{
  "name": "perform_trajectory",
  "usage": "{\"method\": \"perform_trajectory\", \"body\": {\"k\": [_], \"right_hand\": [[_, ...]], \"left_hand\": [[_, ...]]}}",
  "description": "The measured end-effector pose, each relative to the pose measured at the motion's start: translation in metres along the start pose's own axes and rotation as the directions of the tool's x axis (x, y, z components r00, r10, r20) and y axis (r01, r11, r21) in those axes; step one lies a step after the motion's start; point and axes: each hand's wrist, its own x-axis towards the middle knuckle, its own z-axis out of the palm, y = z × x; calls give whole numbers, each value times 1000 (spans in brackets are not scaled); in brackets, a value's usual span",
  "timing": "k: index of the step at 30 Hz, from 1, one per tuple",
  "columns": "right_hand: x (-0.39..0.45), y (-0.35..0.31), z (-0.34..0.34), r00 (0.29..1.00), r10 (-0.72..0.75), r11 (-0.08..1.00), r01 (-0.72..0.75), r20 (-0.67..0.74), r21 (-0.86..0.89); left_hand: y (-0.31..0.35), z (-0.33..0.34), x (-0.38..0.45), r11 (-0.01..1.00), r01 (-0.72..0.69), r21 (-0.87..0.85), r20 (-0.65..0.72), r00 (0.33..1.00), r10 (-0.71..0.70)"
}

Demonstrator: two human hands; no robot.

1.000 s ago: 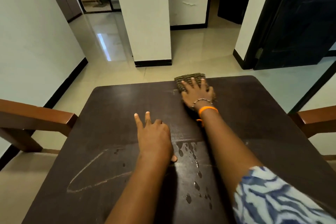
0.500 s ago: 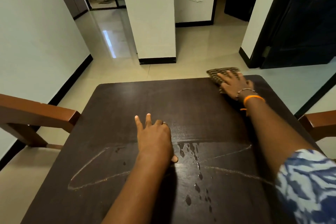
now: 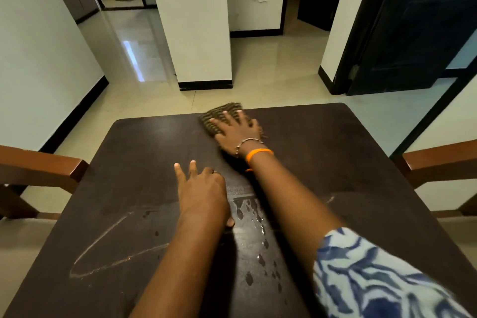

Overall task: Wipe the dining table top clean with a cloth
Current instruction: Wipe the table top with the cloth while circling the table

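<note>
A dark brown dining table [image 3: 335,152] fills the lower view. A striped brown cloth [image 3: 219,116] lies flat at the table's far edge, near the middle. My right hand [image 3: 238,130] presses down on the cloth with fingers spread; the wrist wears a metal bracelet and an orange band. My left hand [image 3: 202,192] rests flat on the table's centre with nothing in it. Water drops [image 3: 263,248] and a wet streak lie between my arms. A pale smear line [image 3: 108,248] crosses the near left of the top.
A brown wooden chair back [image 3: 41,168] stands at the table's left side, another chair back [image 3: 438,157] at the right. Beyond the table are a tiled floor, a white pillar [image 3: 196,20] and a dark door [image 3: 413,20].
My right hand slid the cloth along the far edge out to the right corner, then back left to the middle. My left hand stayed in place.
</note>
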Motion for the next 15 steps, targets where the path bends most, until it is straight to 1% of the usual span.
{"method": "perform_trajectory", "body": {"k": [2,3,5,6,8,10,12,13,15], "right_hand": [[2,-24,6,989,-140,990,140,51,1],[3,-22,6,983,-171,985,171,63,2],[5,1,-2,985,-162,987,163,51,0],[5,20,-7,992,-123,992,123,31,-6],[3,68,-21,999,27,1000,-27,-31,-2],[-10,128,-35,967,238,971,-236,-93,32],[-30,180,-43,894,438,899,-433,-94,74],[-39,196,-45,852,513,858,-506,-100,89],[-53,206,-45,780,613,790,-603,-130,109]], "left_hand": [[1,-2,1,1000,7,29,9,1000,-8],[2,-3,0,999,9,36,19,1000,-10],[1,-2,-1,999,3,33,26,1000,-4],[0,-1,-2,1000,1,19,21,1000,-1],[-3,1,-3,1000,0,-10,5,1000,0],[-4,3,-3,1000,-3,-18,-5,1000,3],[-4,4,-3,1000,-4,-23,-12,1000,4],[-4,5,-3,1000,-4,-25,-14,1000,4],[-4,6,-3,1000,-6,-30,-13,1000,6]]}}
